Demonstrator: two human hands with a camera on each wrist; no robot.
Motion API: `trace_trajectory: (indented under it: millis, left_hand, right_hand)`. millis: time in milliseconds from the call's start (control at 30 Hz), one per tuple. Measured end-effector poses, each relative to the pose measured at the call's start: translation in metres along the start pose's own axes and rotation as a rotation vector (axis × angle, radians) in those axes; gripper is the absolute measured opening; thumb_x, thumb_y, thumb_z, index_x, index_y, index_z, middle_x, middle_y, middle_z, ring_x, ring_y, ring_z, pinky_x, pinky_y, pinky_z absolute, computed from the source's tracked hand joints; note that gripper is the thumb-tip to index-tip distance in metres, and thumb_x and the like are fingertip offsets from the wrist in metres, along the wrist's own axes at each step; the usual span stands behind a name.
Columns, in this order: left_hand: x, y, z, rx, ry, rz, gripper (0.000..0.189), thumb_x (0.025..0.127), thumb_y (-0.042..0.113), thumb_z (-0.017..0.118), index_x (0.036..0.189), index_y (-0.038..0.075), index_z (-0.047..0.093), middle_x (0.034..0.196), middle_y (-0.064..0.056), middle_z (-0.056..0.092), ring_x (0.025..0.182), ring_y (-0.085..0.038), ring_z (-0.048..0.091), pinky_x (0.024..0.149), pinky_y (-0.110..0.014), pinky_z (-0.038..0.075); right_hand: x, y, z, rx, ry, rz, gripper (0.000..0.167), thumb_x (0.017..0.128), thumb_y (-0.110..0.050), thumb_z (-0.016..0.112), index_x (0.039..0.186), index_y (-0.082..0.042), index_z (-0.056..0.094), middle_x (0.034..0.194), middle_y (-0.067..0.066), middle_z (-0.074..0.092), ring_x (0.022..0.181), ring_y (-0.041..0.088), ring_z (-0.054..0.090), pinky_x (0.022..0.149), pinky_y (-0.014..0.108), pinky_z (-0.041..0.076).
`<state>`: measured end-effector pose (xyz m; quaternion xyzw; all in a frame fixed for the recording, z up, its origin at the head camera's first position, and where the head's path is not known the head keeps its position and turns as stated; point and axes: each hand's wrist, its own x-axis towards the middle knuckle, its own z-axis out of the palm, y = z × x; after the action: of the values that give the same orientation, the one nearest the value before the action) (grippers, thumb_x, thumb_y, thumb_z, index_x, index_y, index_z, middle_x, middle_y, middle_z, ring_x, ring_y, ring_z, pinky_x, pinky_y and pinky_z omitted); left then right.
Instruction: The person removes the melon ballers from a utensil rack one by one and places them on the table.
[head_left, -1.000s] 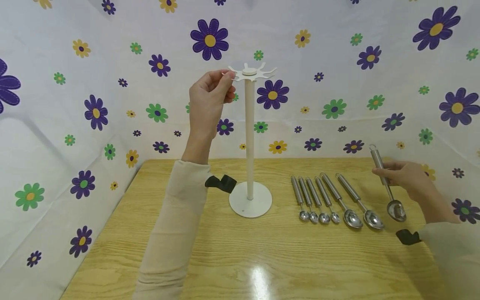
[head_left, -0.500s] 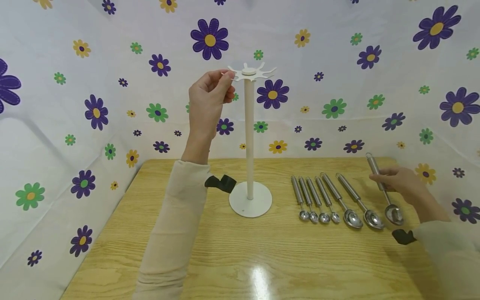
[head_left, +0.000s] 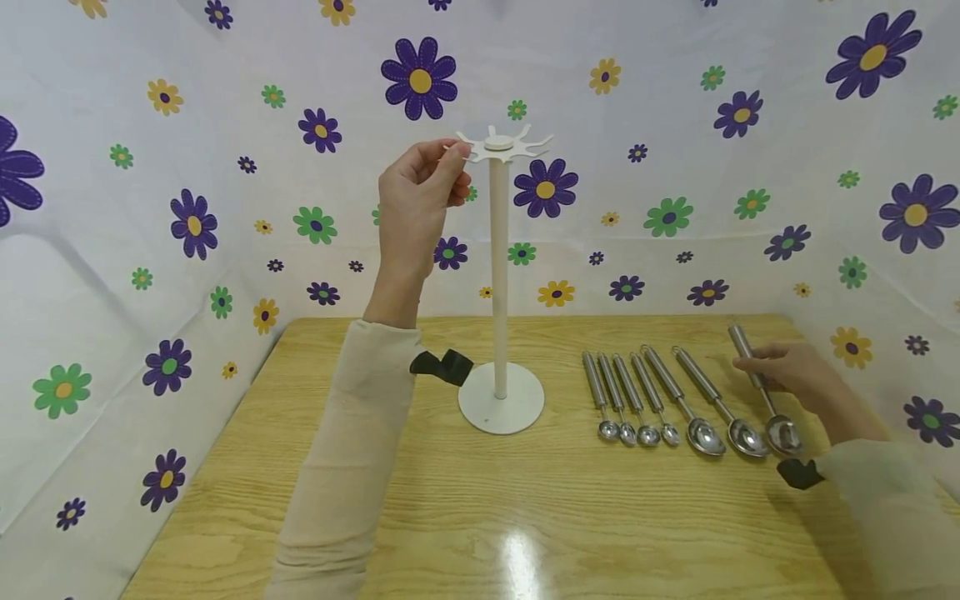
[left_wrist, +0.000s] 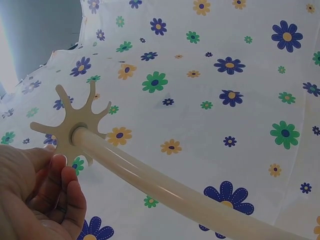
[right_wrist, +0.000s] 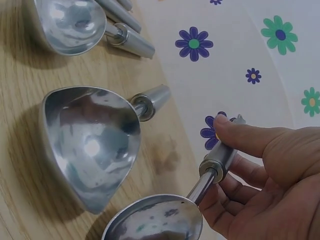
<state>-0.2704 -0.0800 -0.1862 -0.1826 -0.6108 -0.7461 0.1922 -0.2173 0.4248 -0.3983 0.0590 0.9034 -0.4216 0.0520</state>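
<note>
In the head view, my left hand (head_left: pixel 412 200) pinches one prong of the pronged top (head_left: pixel 517 150) of a white stand (head_left: pixel 499 275). The left wrist view has my thumb and fingertips at that prong from below, beside the pole (left_wrist: pixel 150 180). At the right, my right hand (head_left: pixel 806 383) grips the handle of a shiny metal measuring spoon (head_left: pixel 783 435), thumb on one side and fingers on the other. Its bowl is low over the table; whether it touches the wood I cannot tell. Nearest to it lies another large measuring spoon (right_wrist: pixel 92 142), handle pointing away.
Several more measuring spoons (head_left: pixel 648 435), small to large, lie in a row between stand and right hand. The stand's round base (head_left: pixel 480 408) rests on the wooden table (head_left: pixel 420 517). A flowered cloth (head_left: pixel 585 50) hangs behind and at both sides.
My right hand has lowered the measuring spoon and moved it slightly left, toward the row. The left hand and the stand have stayed put.
</note>
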Motion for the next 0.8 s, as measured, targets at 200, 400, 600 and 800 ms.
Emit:
trace_trajectory:
  millis: [200, 400, 600, 800]
  left_hand:
    - [0.000, 0.000, 0.000, -0.008, -0.004, 0.003, 0.019, 0.101, 0.014, 0.069, 0.114, 0.001, 0.071, 0.081, -0.005, 0.065, 0.072, -0.016, 0.061, 0.075, -0.022, 0.057]
    - [-0.001, 0.000, 0.000, -0.007, 0.000, -0.002, 0.018, 0.101, 0.014, 0.069, 0.114, 0.001, 0.071, 0.081, -0.005, 0.064, 0.072, -0.016, 0.061, 0.075, -0.022, 0.057]
    - [-0.001, -0.001, 0.000, 0.000, -0.004, 0.007, 0.019, 0.101, 0.015, 0.068, 0.114, 0.001, 0.071, 0.081, -0.005, 0.064, 0.072, -0.015, 0.061, 0.076, -0.022, 0.057]
    - [-0.001, -0.002, 0.000, 0.003, -0.005, 0.010, 0.018, 0.102, 0.015, 0.068, 0.114, 0.002, 0.071, 0.081, -0.005, 0.064, 0.072, -0.016, 0.061, 0.076, -0.023, 0.057]
  right_hand:
    - [0.004, 0.006, 0.002, -0.011, -0.015, 0.020, 0.061, 0.104, -0.025, 0.065, 0.136, 0.023, 0.047, 0.097, 0.006, 0.065, 0.078, 0.008, 0.060, 0.073, 0.023, 0.058]
    - [0.003, 0.007, 0.007, -0.098, -0.011, 0.023, 0.063, 0.103, -0.030, 0.066, 0.135, 0.021, 0.049, 0.124, 0.037, 0.061, 0.098, 0.025, 0.068, 0.075, 0.020, 0.056]
    - [0.005, 0.011, 0.014, -0.143, -0.005, 0.028, 0.064, 0.101, -0.032, 0.070, 0.133, 0.020, 0.052, 0.130, 0.041, 0.057, 0.097, 0.026, 0.062, 0.071, 0.022, 0.054]
    - [0.007, 0.018, 0.021, -0.178, 0.011, 0.008, 0.068, 0.098, -0.036, 0.072, 0.131, 0.021, 0.053, 0.131, 0.043, 0.053, 0.092, 0.028, 0.063, 0.070, 0.029, 0.055]
